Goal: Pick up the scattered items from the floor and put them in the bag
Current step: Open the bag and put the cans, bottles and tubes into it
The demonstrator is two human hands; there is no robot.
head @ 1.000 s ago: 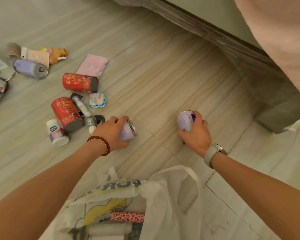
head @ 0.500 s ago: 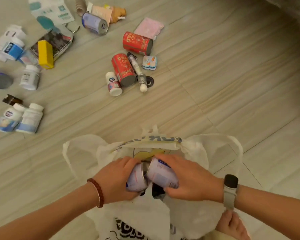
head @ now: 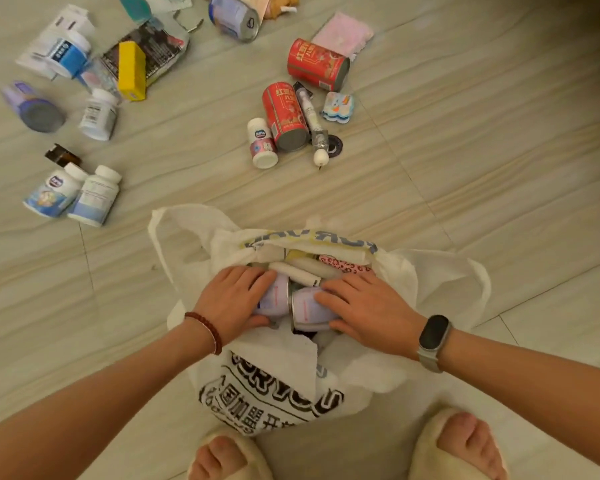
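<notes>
A white plastic bag (head: 267, 386) with black print stands open on the floor in front of me. My left hand (head: 234, 299) grips one pale lilac can (head: 274, 299) inside the bag's mouth. My right hand (head: 368, 310) grips a second lilac can (head: 307, 311) beside it, the two cans touching. Rolled white items and a pink leopard-print pouch (head: 345, 268) lie deeper in the bag. On the floor beyond lie two red cans (head: 284, 116) (head: 317, 64), a small white bottle (head: 262, 143) and a slim tube (head: 312, 119).
Further left are white pill bottles (head: 97, 195) (head: 99, 114), a blue-lidded tub (head: 68, 53), a yellow box (head: 131, 69), a purple can (head: 32, 105) and another lilac can (head: 234, 15). A pink cloth (head: 343, 34) lies far right. My slippered feet (head: 458, 441) stand just behind the bag.
Both hands carried the lilac cans from the floor back to the bag, and now hold them lower, inside its opening. The view has tilted down toward my feet.
</notes>
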